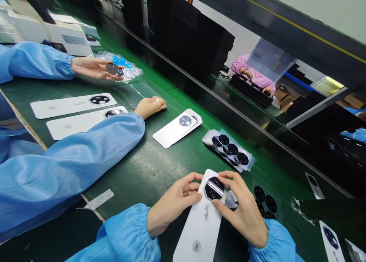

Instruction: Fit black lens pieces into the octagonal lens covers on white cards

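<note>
a green bench (160, 159) runs underneath; nearest, a long white panel (197, 227); the left hand (175, 201) holds its left edge; the right hand (243, 205) has thumb and forefinger parted; beyond, a packet of dark discs (231, 147); smallest, a black plate (214, 193) on the panel's upper end, right fingertips at its rim, whether gripping i cannot tell

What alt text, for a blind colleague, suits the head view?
A person's left hand touches the edge of a white panel, the right hand the rim of its black octagonal plate, above a green table. Further left, a co-worker's hand holds a dark disc.
</note>
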`<state>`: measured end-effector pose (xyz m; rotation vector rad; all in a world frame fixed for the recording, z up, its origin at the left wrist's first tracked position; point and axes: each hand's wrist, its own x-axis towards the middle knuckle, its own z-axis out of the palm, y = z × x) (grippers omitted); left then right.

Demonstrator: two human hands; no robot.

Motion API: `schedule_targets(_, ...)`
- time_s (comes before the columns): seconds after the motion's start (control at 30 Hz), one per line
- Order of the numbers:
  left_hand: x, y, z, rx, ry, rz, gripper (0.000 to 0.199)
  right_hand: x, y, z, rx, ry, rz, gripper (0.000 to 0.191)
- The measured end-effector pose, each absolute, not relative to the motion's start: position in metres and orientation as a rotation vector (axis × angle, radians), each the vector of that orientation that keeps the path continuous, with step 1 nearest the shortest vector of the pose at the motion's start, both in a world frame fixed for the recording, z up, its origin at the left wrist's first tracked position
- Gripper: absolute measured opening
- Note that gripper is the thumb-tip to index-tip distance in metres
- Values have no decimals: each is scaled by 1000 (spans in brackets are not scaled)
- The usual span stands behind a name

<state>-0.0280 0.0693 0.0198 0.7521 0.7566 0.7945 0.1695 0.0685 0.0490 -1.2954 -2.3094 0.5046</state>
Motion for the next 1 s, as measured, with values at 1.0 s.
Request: schedule_targets(1.0,-32,65,18,759,736,836,40,164,67,54,-1269,-2400,343,35)
